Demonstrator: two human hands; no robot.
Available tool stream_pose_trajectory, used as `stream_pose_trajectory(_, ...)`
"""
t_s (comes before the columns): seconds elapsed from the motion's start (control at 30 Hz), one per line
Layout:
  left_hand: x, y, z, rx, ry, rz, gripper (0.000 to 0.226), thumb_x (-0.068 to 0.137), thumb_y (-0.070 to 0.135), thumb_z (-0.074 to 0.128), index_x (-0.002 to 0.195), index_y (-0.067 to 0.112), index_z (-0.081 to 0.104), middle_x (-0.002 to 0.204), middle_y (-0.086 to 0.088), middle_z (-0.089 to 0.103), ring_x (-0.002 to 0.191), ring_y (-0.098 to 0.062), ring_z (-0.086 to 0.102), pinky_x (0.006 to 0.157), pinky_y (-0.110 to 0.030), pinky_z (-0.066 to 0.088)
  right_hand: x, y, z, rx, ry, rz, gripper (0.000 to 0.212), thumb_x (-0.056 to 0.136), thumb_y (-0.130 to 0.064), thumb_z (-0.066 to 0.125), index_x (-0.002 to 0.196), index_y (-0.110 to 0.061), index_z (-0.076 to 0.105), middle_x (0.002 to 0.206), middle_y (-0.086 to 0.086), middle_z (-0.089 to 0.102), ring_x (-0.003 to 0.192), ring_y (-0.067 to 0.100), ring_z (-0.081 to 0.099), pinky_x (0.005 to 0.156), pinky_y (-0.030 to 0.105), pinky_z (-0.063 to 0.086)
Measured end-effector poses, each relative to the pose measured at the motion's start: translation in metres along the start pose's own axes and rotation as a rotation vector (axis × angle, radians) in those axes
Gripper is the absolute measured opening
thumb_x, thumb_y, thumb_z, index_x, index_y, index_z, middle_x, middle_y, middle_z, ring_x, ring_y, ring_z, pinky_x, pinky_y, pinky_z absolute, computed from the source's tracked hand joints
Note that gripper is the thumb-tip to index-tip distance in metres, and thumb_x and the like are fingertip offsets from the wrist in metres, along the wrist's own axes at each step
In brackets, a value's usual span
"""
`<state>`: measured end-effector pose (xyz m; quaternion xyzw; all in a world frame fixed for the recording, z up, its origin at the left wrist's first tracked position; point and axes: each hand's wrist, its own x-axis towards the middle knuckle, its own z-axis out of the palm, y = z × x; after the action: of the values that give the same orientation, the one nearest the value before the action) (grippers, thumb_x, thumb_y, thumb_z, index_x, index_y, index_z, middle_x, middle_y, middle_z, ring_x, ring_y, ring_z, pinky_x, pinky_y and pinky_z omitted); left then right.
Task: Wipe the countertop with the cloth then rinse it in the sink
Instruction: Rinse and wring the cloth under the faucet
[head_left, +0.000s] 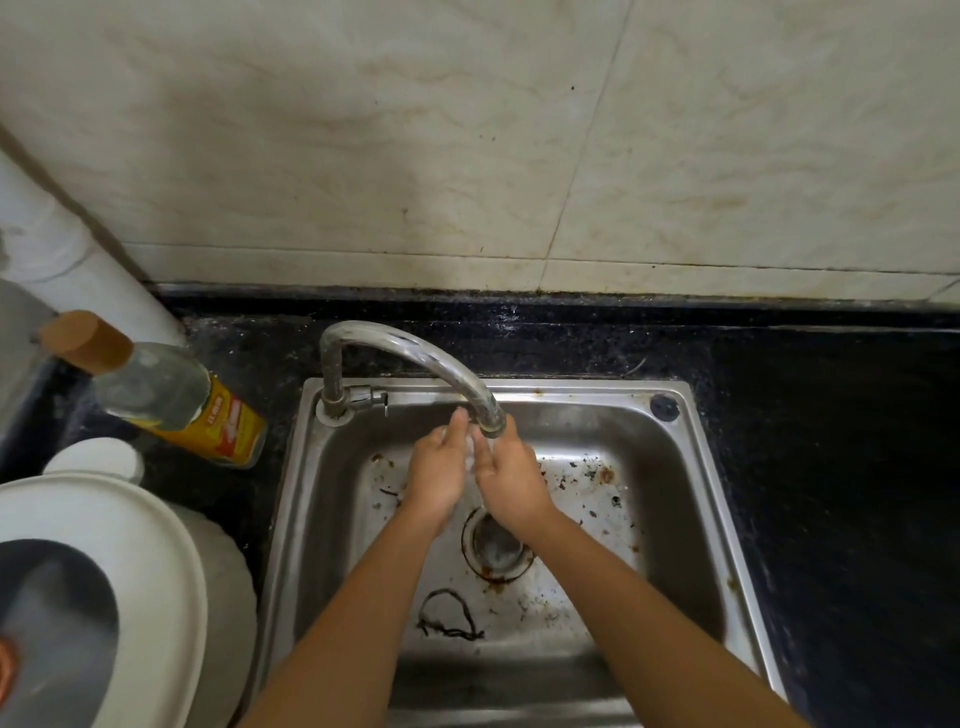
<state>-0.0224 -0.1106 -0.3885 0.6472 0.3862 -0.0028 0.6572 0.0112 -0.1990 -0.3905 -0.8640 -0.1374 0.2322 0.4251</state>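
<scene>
While water seems to run, the bottle (182, 405) stands well off at my left. My left hand (436, 473) meets my right hand (511, 480) palm to palm just under the tap's (415, 358) mouth, fingers fairly straight, pressing a small pale wad (the cloth (470, 451), I take it, though too little shows to be sure). It sits between both hands, equally near each, above the drain (496, 543). The sink (696, 467) leaves room all round; the countertop (831, 441) lies rightward.

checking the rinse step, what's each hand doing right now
Left hand: open, fingers straight under the faucet.
Right hand: open, palm facing the left; whitish patch between, unidentifiable.
</scene>
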Motion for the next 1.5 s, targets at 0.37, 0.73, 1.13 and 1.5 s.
stream_pose_trajectory(0.37,-0.006,-0.008,0.000,0.142,-0.009,0.083,0.033,0.098,0.034,0.046,0.081,0.011,0.062,0.069,-0.004,0.063,0.060,-0.014,0.056,0.056,-0.029,0.040,0.018,-0.009,-0.012,0.353,-0.057,0.479,0.045,0.104,-0.042,0.030,0.088,-0.009,0.056,0.058,0.002,0.048,0.046,0.013,0.044,0.045,0.027,0.040)
stream_pose_trajectory(0.73,0.007,-0.003,-0.016,-0.436,-0.265,-0.428,0.038,0.096,0.046,0.045,0.097,0.013,0.064,0.067,0.000,0.059,0.051,-0.007,0.048,0.040,-0.016,0.036,0.008,0.002,-0.034,0.310,-0.184,-0.052,0.021,0.087,0.006,0.057,0.104,-0.006,0.062,0.096,0.013,0.066,0.084,0.009,0.061,0.073,0.023,0.049)
stream_pose_trajectory(1.13,0.005,-0.006,-0.005,-0.392,-0.183,-0.252,0.023,0.095,0.029,0.053,0.115,0.021,0.062,0.094,-0.002,0.068,0.068,-0.010,0.055,0.051,-0.022,0.041,0.012,0.005,-0.027,0.059,-0.132,0.041,0.011,0.099,-0.019,0.048,0.104,-0.010,0.052,0.092,0.002,0.062,0.080,0.012,0.059,0.068,0.029,0.050)
stream_pose_trajectory(1.5,0.014,-0.006,0.007,-0.332,-0.110,-0.260,0.039,0.095,0.051,0.041,0.081,0.018,0.056,0.073,0.000,0.057,0.066,-0.013,0.054,0.063,-0.028,0.044,-0.005,-0.018,-0.016,-0.346,-0.052,-0.204,0.058,0.103,-0.046,0.026,0.071,-0.012,0.061,0.050,-0.005,0.054,0.049,0.011,0.054,0.052,0.026,0.044)
